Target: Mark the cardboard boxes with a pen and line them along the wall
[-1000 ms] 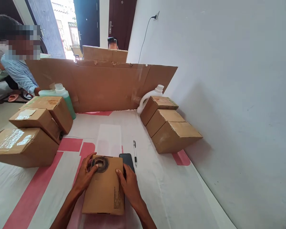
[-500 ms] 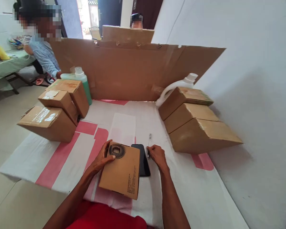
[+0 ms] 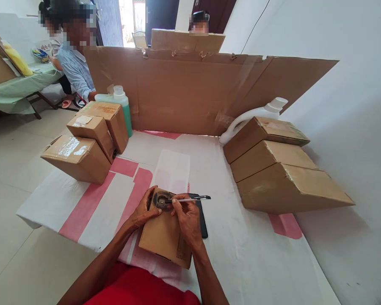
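A small cardboard box (image 3: 162,237) lies flat on the table in front of me, with a dark scribbled ring (image 3: 161,199) near its far end. My left hand (image 3: 142,210) presses on the box's left edge beside the ring. My right hand (image 3: 186,214) rests on the box and grips a pen (image 3: 190,198), held sideways with its tip at the ring. A black phone (image 3: 202,220) lies under my right hand's side, partly hidden. A white paper sheet (image 3: 173,171) lies just beyond the box.
Three cardboard boxes (image 3: 82,144) are stacked at the left with a green bottle (image 3: 122,108) behind; three more boxes (image 3: 273,165) and a white jug (image 3: 257,114) at the right. A cardboard screen (image 3: 193,93) stands at the back. A person (image 3: 74,67) sits at far left. White wall (image 3: 352,127) on the right.
My right hand left the box, picked the pen up from the table beside the phone, and brought it over the box to the ring. The view shifted left and back.
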The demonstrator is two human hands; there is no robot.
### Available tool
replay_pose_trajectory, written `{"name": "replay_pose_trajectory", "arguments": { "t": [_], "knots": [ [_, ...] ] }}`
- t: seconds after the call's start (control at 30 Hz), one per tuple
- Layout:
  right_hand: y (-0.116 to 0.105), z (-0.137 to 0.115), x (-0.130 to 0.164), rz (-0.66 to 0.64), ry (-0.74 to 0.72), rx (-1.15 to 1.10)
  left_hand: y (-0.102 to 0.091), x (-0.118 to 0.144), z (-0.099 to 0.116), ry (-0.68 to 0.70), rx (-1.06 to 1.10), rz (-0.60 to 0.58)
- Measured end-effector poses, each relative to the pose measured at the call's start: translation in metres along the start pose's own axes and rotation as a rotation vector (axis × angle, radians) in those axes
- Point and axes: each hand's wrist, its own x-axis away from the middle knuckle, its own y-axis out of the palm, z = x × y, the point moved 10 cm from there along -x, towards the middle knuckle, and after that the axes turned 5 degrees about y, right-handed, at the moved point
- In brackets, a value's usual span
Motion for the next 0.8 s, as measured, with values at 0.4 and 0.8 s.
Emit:
{"name": "replay_pose_trajectory", "arguments": {
  "t": [0.4,0.8],
  "knots": [
    [-0.034,0.026,-0.010,0.170,0.020,0.022,-0.002,-0.001,-0.005,-0.004,0.019,0.009],
    [-0.153,-0.001,-0.086,0.300,0.171,0.789,-0.009,-0.001,-0.005,-0.009,-0.029,0.039]
  ]
}}
